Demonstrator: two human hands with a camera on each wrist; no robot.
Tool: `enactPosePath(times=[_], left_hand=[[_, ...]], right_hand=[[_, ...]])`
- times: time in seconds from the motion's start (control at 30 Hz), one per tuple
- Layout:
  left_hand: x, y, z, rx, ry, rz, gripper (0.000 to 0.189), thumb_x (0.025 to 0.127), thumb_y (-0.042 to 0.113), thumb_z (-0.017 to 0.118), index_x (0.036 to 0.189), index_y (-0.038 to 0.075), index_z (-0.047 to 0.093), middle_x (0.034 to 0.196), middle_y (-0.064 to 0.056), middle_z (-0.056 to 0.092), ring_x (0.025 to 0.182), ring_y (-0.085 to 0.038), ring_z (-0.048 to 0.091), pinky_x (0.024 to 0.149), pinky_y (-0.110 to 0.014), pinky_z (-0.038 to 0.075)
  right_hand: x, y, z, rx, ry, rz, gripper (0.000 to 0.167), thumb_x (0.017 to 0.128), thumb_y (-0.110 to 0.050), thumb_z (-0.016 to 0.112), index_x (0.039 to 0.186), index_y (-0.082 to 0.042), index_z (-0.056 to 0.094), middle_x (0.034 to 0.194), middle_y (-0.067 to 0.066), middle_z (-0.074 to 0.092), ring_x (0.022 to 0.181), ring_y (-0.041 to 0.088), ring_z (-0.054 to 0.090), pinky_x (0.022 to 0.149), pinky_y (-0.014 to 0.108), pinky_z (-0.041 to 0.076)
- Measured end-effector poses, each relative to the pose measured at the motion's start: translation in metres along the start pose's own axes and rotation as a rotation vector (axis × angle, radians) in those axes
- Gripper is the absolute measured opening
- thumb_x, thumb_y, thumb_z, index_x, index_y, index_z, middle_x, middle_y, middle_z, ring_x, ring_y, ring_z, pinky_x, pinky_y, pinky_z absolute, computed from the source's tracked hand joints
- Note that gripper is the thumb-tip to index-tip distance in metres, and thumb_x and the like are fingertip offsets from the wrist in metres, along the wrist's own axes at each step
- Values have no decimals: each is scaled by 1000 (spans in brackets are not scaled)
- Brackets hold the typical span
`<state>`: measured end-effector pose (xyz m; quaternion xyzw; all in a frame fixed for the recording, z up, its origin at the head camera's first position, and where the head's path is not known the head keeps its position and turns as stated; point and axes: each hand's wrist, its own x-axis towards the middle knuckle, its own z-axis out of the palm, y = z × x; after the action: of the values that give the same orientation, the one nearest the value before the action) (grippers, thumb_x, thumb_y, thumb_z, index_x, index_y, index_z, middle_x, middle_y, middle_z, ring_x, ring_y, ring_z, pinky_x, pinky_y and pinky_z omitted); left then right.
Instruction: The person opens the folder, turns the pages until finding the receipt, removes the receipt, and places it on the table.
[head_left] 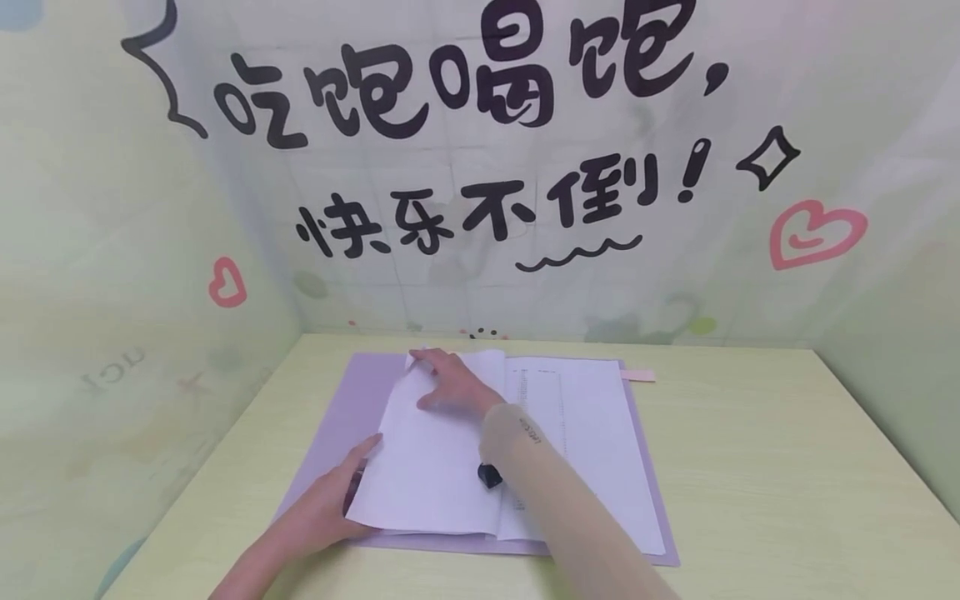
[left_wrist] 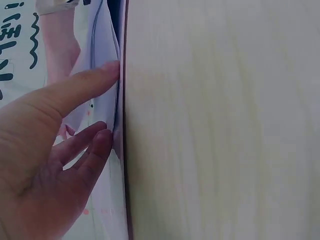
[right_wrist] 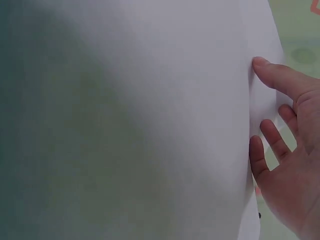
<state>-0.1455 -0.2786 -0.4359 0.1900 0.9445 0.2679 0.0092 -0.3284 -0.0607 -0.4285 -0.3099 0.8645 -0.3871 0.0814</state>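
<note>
A purple folder (head_left: 367, 387) lies spread on the table with printed white sheets (head_left: 600, 450) on its right side. Over its left side lies a turned white page (head_left: 427, 467), its visible face blank. My left hand (head_left: 322, 508) touches the page's lower left edge, thumb and fingers spread apart; in the left wrist view the fingertips (left_wrist: 102, 137) meet the paper edge. Across the page reaches my right hand (head_left: 457, 383), fingers spread near its upper left corner. In the right wrist view, the right thumb and fingers lie along the edge of a white sheet (right_wrist: 175, 100).
A pink tab (head_left: 638, 375) sticks out from the folder's upper right. A small black object (head_left: 490, 475) shows beside the right sleeve (head_left: 562, 492). Behind the pale wooden table (head_left: 787, 467) hangs a printed backdrop (head_left: 450, 292), with side walls left and right.
</note>
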Motion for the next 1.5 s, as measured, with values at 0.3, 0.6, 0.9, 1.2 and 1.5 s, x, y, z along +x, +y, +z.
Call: enactPosePath(times=[0.3, 0.6, 0.9, 1.2, 1.5], left_hand=[[0, 4, 1, 72, -14, -27, 97, 68, 58, 83, 142, 3, 50, 135, -11, 55, 120, -27, 57, 102, -47, 49], [0, 2, 4, 99, 25, 32, 74, 72, 34, 86, 131, -2, 59, 128, -12, 51, 107, -22, 58, 94, -37, 53], [3, 7, 4, 163, 6, 28, 71, 71, 32, 87, 129, 2, 61, 130, -12, 56, 118, -32, 54, 99, -50, 48], [8, 13, -1, 153, -33, 94, 67, 69, 30, 88, 124, -1, 63, 127, -14, 58, 112, -32, 59, 97, -48, 51], [7, 14, 1, 165, -36, 95, 67, 69, 30, 87, 124, 0, 63, 127, -12, 59, 110, -31, 60, 97, -47, 51]], right_hand=[[-1, 4, 7, -88, -26, 40, 91, 81, -19, 80, 156, -26, 29, 162, 1, 32, 148, 24, 32, 124, 43, 26], [0, 0, 9, -300, -52, 35, 84, 82, -30, 80, 153, -29, 35, 152, -5, 48, 138, 23, 39, 117, 44, 30], [-3, -2, 7, -421, -84, 140, 58, 84, -45, 75, 138, -37, 56, 143, 0, 49, 128, 23, 40, 102, 42, 33], [-3, -3, 4, -430, -146, 163, 58, 89, -49, 69, 143, -40, 50, 151, -2, 42, 133, 26, 37, 106, 47, 35], [-5, -4, 5, -466, -163, 177, 58, 89, -51, 67, 144, -41, 48, 153, -2, 41, 135, 27, 37, 106, 48, 36]])
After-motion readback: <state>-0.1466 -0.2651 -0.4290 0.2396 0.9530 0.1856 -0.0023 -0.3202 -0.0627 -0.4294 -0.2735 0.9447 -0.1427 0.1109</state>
